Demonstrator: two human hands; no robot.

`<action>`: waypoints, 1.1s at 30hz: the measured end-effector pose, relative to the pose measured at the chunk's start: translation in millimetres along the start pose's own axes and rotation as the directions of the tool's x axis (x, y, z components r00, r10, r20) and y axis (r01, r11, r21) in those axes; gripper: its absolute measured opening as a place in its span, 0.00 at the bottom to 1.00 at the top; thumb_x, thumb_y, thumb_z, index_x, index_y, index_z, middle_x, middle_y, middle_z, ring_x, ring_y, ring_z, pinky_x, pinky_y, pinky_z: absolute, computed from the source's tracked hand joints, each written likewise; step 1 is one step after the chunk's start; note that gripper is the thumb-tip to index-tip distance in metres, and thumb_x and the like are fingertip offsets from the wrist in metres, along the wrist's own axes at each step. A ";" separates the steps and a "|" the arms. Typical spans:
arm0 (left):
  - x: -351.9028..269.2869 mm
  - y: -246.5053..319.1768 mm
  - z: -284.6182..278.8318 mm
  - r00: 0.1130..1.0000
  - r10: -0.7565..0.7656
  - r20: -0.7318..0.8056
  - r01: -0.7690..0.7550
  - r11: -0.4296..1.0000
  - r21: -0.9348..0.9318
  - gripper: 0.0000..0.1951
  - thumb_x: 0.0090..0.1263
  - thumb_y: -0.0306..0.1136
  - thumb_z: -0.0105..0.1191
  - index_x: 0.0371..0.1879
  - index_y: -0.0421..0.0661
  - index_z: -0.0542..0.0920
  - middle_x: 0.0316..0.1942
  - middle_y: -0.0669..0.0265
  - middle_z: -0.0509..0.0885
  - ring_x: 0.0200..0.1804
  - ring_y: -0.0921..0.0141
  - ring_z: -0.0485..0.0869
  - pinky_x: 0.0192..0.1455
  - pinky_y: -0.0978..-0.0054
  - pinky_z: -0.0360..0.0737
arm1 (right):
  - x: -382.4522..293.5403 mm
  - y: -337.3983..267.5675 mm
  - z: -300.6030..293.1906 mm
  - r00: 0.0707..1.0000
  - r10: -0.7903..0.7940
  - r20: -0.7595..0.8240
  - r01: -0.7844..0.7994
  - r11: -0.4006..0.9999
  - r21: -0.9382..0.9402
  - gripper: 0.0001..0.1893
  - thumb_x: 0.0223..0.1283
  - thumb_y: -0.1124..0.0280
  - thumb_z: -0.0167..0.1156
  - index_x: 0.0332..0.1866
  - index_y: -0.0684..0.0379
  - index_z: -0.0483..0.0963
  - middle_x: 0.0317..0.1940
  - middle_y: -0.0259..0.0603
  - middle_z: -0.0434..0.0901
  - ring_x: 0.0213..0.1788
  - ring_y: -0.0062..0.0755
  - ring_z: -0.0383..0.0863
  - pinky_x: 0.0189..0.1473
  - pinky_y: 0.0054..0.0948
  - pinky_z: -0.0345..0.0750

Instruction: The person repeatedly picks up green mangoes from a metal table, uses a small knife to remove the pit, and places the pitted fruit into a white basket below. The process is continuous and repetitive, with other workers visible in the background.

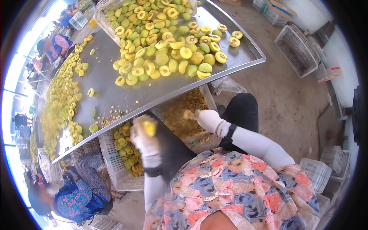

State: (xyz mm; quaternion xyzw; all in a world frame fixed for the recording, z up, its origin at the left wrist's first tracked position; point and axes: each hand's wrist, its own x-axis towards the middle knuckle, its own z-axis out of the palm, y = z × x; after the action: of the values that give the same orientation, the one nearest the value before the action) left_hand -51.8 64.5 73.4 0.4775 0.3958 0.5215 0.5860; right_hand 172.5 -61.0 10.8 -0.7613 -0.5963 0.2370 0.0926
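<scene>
My left hand (145,133), in a whitish glove, holds a yellow fruit half (149,128) above my left thigh and beside a white plastic crate (110,164) of halved green-yellow stone fruit (125,146). My right hand (207,118), also gloved, hangs over a second crate (211,99) filled with brown pits and scraps (181,118). A blurred tan shape (189,114) shows at its fingertips; whether it is held cannot be made out. On the metal table (106,69) before me, a heap of halved fruit (161,57) spills from a tipped crate (107,26).
The table's raised metal edge (172,98) runs just beyond my hands. More fruit halves (61,100) line its far left side. Co-workers sit at the left (74,201) and far left (59,47). An upright crate (297,51) and stacked crates (314,172) stand at the right.
</scene>
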 end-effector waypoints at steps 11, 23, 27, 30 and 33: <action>4.8 20.6 34.3 0.945 -0.040 0.324 -0.132 0.862 0.490 0.24 0.69 0.33 0.64 0.63 0.40 0.78 0.62 0.53 0.82 0.64 0.60 0.80 0.69 0.64 0.76 | 14.6 -6.1 -7.8 0.989 -0.125 -0.080 0.145 0.923 0.357 0.14 0.67 0.59 0.56 0.35 0.61 0.79 0.25 0.57 0.82 0.32 0.62 0.83 0.38 0.52 0.79; 3.3 -36.0 92.6 0.619 0.149 0.771 -0.756 0.378 0.534 0.15 0.63 0.26 0.58 0.50 0.47 0.85 0.41 0.60 0.89 0.46 0.58 0.87 0.58 0.61 0.78 | 18.8 16.1 5.5 0.959 -0.107 -0.264 0.202 0.910 0.362 0.11 0.59 0.62 0.64 0.37 0.59 0.75 0.24 0.53 0.82 0.30 0.58 0.83 0.35 0.49 0.80; 10.0 -51.4 99.6 0.620 0.218 0.754 -0.766 0.379 0.520 0.09 0.66 0.30 0.60 0.44 0.47 0.84 0.40 0.63 0.87 0.46 0.59 0.85 0.53 0.60 0.79 | 17.9 20.1 10.6 0.965 -0.027 -0.261 0.120 0.930 0.347 0.12 0.58 0.63 0.66 0.40 0.57 0.75 0.26 0.52 0.83 0.31 0.57 0.84 0.34 0.48 0.81; 12.4 -58.8 100.4 0.738 0.122 0.663 -0.623 0.499 0.602 0.09 0.66 0.32 0.60 0.44 0.48 0.84 0.47 0.62 0.86 0.50 0.58 0.83 0.54 0.59 0.78 | 17.5 21.0 12.9 0.953 0.035 -0.302 0.076 0.934 0.350 0.12 0.57 0.63 0.67 0.40 0.56 0.75 0.26 0.51 0.83 0.32 0.57 0.84 0.34 0.48 0.80; 16.6 -57.5 100.1 0.667 0.155 0.729 -0.726 0.353 0.590 0.09 0.65 0.33 0.60 0.43 0.47 0.83 0.47 0.64 0.84 0.51 0.59 0.82 0.56 0.58 0.76 | 18.1 21.1 13.9 0.967 0.049 -0.251 0.052 0.924 0.378 0.11 0.57 0.63 0.66 0.40 0.57 0.76 0.27 0.53 0.83 0.33 0.58 0.84 0.36 0.49 0.81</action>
State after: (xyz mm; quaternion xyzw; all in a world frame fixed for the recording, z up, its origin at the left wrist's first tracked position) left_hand 60.3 66.2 41.2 0.9202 0.2539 0.2357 0.1822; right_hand 187.3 -51.4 -14.8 -0.7524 -0.5223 0.2482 0.3153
